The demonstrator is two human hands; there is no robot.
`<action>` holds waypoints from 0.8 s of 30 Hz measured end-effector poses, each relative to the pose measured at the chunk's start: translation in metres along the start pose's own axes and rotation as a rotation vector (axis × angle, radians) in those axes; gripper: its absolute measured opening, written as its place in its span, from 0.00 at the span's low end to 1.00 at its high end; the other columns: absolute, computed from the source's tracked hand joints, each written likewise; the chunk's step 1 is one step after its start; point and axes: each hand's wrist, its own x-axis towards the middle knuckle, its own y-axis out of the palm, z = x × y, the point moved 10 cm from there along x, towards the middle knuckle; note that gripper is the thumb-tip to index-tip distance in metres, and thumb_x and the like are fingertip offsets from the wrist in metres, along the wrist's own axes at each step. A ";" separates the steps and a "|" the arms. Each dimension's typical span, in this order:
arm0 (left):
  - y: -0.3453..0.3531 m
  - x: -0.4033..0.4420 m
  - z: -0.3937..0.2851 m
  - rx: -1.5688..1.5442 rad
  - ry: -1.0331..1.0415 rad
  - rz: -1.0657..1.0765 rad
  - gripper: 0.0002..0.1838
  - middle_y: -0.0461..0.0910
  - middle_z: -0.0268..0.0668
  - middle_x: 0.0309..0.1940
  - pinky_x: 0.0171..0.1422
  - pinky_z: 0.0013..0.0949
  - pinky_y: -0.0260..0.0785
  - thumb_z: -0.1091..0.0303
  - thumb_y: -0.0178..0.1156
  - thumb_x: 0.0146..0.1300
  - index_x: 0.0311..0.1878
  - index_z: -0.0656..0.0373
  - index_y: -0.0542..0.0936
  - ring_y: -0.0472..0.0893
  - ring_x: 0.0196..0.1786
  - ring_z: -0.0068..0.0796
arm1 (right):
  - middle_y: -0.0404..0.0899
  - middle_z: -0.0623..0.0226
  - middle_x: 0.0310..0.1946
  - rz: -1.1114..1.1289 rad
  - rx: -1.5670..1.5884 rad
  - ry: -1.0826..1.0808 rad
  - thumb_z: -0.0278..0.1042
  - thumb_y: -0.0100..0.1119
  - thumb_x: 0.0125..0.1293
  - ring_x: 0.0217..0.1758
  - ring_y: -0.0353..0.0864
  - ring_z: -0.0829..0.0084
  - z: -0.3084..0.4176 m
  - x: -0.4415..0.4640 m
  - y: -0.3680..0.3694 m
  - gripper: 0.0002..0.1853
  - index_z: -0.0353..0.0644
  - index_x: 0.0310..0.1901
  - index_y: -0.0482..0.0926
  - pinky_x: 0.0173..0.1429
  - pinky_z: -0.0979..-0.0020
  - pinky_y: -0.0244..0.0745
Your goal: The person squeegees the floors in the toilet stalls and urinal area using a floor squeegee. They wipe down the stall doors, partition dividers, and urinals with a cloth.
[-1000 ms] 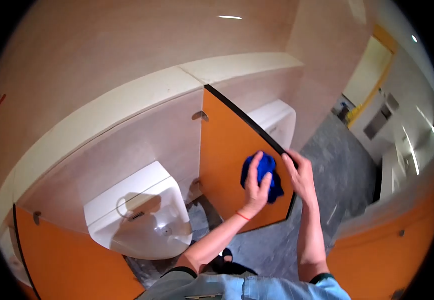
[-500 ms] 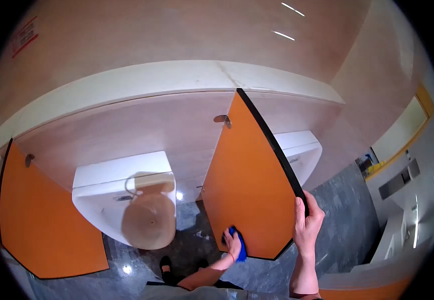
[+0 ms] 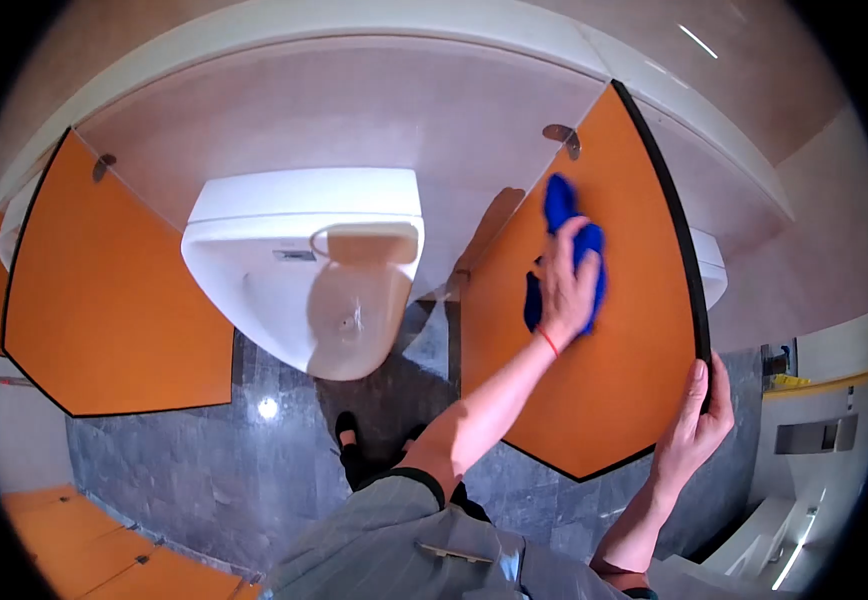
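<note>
My left hand holds a blue cloth flat against the orange partition panel, around the middle of its face. Parts of the cloth stick out above and beside the fingers, and the palm hides the rest. A red string circles the left wrist. At the panel's black outer edge, my right hand grips with the thumb on the near face and the fingers wrapped round the far side. Left of this panel, a white urinal is mounted on the wall, with a shadow across its bowl.
Another orange partition stands left of the urinal. A second urinal is partly hidden behind the right panel. Metal brackets join the panel to the wall. Grey tiled floor lies below, with orange doors or panels at lower left.
My left hand has moved the blue cloth up from the panel's bottom edge to its middle. My right hand still grips the outer edge. The view has shifted.
</note>
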 end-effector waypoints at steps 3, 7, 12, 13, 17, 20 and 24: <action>-0.022 -0.051 0.124 0.184 -0.329 0.005 0.23 0.66 0.54 0.59 0.66 0.45 0.53 0.58 0.47 0.66 0.62 0.57 0.63 0.63 0.62 0.54 | 0.80 0.62 0.32 0.001 -0.002 -0.018 0.36 0.50 0.70 0.35 0.74 0.77 0.000 0.000 0.001 0.15 0.30 0.45 0.77 0.41 0.75 0.70; -0.068 -0.232 0.247 0.181 -0.780 0.177 0.22 0.72 0.53 0.53 0.59 0.43 0.63 0.63 0.50 0.62 0.58 0.61 0.66 0.72 0.55 0.52 | 0.80 0.63 0.32 0.026 0.064 -0.005 0.36 0.50 0.70 0.34 0.74 0.78 0.000 -0.001 0.002 0.15 0.30 0.45 0.76 0.39 0.75 0.70; -0.122 -0.335 0.210 -0.087 -1.239 0.505 0.18 0.76 0.35 0.46 0.55 0.28 0.64 0.69 0.60 0.50 0.48 0.57 0.76 0.73 0.51 0.27 | 0.81 0.60 0.32 0.031 0.075 -0.035 0.35 0.49 0.70 0.33 0.75 0.77 0.001 0.001 0.001 0.15 0.29 0.46 0.76 0.38 0.73 0.72; -0.132 -0.292 0.181 -0.088 -1.104 0.420 0.20 0.76 0.35 0.47 0.57 0.29 0.64 0.70 0.60 0.50 0.49 0.57 0.75 0.73 0.52 0.27 | 0.81 0.57 0.32 0.047 0.091 -0.018 0.35 0.49 0.70 0.33 0.76 0.76 -0.002 0.001 0.001 0.15 0.29 0.46 0.76 0.38 0.72 0.72; -0.192 -0.060 -0.021 0.084 -0.215 0.156 0.22 0.75 0.38 0.49 0.59 0.32 0.64 0.71 0.60 0.54 0.54 0.61 0.72 0.73 0.53 0.29 | 0.81 0.53 0.31 0.030 0.055 0.017 0.35 0.49 0.70 0.31 0.77 0.73 -0.007 0.001 0.000 0.15 0.29 0.46 0.76 0.38 0.69 0.72; -0.270 0.013 -0.182 0.282 0.299 -0.334 0.19 0.71 0.41 0.52 0.62 0.37 0.61 0.73 0.56 0.57 0.53 0.62 0.70 0.69 0.54 0.34 | 0.80 0.59 0.31 0.022 0.052 0.035 0.36 0.49 0.70 0.32 0.74 0.77 -0.005 -0.001 -0.002 0.16 0.28 0.46 0.76 0.37 0.72 0.71; -0.347 0.029 -0.238 0.146 0.769 -0.848 0.19 0.69 0.45 0.50 0.58 0.38 0.62 0.72 0.55 0.60 0.55 0.61 0.66 0.69 0.50 0.38 | 0.81 0.58 0.31 -0.046 0.056 0.030 0.35 0.50 0.69 0.33 0.75 0.77 -0.003 -0.003 -0.006 0.15 0.28 0.46 0.76 0.38 0.72 0.71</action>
